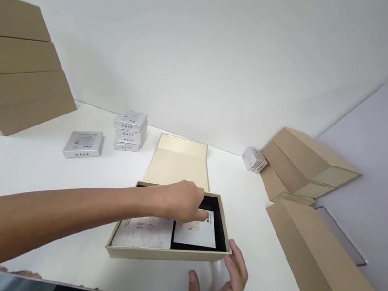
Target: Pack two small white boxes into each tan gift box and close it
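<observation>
A cream gift box lies on the table with its lid folded back. Its black interior has two compartments. A larger white printed box fills the left one, partly covered by my left forearm. In the right compartment is a smaller white printed box, with black showing around it. My left hand reaches across from the left, closed over that smaller box, thumb on its top; the other fingertips are hidden. Beside the front right corner, my right hand has fingers touching the gift box and its thumb held apart.
Silver-white boxes stand in a stack at the back, with a single box left of it. Small white boxes sit at the back right. Large tan boxes are piled at left and right; another tan box lies nearer.
</observation>
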Action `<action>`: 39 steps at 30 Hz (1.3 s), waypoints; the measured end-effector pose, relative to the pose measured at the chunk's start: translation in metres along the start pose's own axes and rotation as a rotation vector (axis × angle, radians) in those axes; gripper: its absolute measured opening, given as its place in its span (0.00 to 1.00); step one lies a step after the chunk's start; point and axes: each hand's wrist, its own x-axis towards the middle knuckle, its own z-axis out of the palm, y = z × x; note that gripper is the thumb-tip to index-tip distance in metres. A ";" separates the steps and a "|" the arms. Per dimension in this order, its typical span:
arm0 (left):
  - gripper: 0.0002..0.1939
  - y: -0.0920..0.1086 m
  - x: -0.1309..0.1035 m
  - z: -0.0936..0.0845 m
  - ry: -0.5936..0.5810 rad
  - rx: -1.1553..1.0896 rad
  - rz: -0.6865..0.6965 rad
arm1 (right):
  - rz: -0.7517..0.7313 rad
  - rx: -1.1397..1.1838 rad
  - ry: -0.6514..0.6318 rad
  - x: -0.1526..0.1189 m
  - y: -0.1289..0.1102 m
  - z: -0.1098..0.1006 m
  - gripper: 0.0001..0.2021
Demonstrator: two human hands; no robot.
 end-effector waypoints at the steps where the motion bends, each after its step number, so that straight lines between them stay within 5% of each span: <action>1: 0.23 -0.003 0.003 0.001 0.001 -0.025 0.020 | 0.007 -0.004 -0.002 0.000 -0.001 0.000 0.28; 8: 0.19 -0.009 0.005 0.001 -0.053 -0.180 0.048 | -0.016 -0.007 0.013 0.000 0.003 0.000 0.27; 10: 0.18 -0.011 -0.005 -0.001 0.055 -0.185 0.070 | -0.019 0.003 0.014 0.000 0.006 0.001 0.28; 13: 0.18 -0.032 -0.023 -0.008 0.399 -0.210 0.049 | -0.035 0.008 0.028 0.000 0.010 0.001 0.29; 15: 0.20 -0.067 -0.031 -0.010 0.662 -0.201 -0.090 | -0.050 0.013 0.039 0.000 0.012 0.001 0.30; 18: 0.28 -0.149 -0.033 -0.003 0.999 -0.125 -0.437 | -0.045 0.017 0.025 0.000 0.016 0.001 0.29; 21: 0.46 -0.232 -0.033 0.017 1.016 -0.122 -0.762 | -0.060 0.008 0.026 -0.002 0.020 0.001 0.30; 24: 0.52 -0.276 -0.037 0.037 0.943 -0.260 -0.922 | -0.091 -0.003 0.038 -0.004 0.024 0.001 0.31; 28: 0.53 -0.280 -0.039 0.043 0.972 -0.305 -1.000 | -0.149 -0.018 0.070 -0.004 0.034 0.003 0.33; 32: 0.42 -0.280 -0.037 0.039 1.017 -0.304 -0.961 | -0.297 -0.021 0.132 -0.004 0.047 0.005 0.33; 39: 0.40 -0.285 -0.060 0.034 1.206 -0.405 -0.673 | -0.097 0.002 0.169 -0.009 0.044 0.009 0.32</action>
